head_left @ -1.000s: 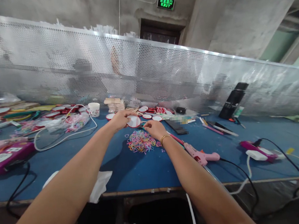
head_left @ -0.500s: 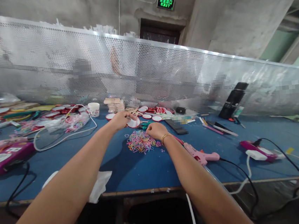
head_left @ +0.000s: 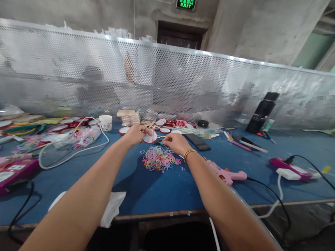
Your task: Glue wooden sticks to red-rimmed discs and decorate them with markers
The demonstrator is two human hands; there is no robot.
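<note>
My left hand [head_left: 135, 134] is closed around a small round white-and-red disc [head_left: 151, 137], held just above the blue table [head_left: 150, 190]. My right hand [head_left: 174, 142], with a gold bracelet on the wrist, is pinched shut beside the disc; whatever it grips is too small to make out. Directly below both hands lies a heap of small coloured rubber bands [head_left: 158, 158]. More round red-and-white discs [head_left: 170, 126] lie behind the hands, next to a stack of wooden sticks [head_left: 128, 116].
A pink glue gun [head_left: 224, 174] with a black cable lies right of my right arm. A second pink tool [head_left: 287, 168], a black bottle [head_left: 261, 112], a white cup [head_left: 106, 122], a white cable loop [head_left: 69, 152] and a perforated metal screen [head_left: 181, 80] are also here.
My right hand dipped onto the rubber band heap, then rose back toward the disc. My left hand stayed closed on the disc with almost no movement.
</note>
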